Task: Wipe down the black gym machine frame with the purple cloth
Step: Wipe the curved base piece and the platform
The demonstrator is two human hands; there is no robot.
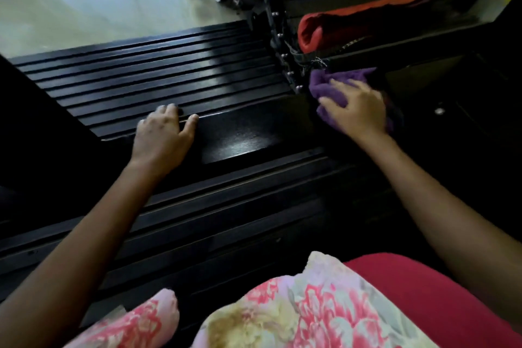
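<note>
A: Cloth first. Where is it?

B: Purple cloth (336, 87) is bunched against the black frame (409, 49), right of the bolted upright (278, 37), just below a red-orange pad (339, 25). Right hand (358, 107) lies on top, fingers spread and pressing it flat, thumb along the lower edge. No clear pinch.

A: Handling?

B: Looks soft and light, terry-like, folds easily. Probably drags rather than slides on the frame. Best held by a palm over the wad, a fold tucked under the fingers.

A: Axis?

B: Cloth is a crumpled lump, no real long axis. The frame bar it touches runs left to right, rising slightly toward the right.

A: Other hand?

B: Left hand (163, 133) rests on the ribbed black platform (158, 70), well apart from the cloth. Fingers relaxed, extended over the edge, holding nothing. Floral fabric (282, 311) at the bottom.
</note>
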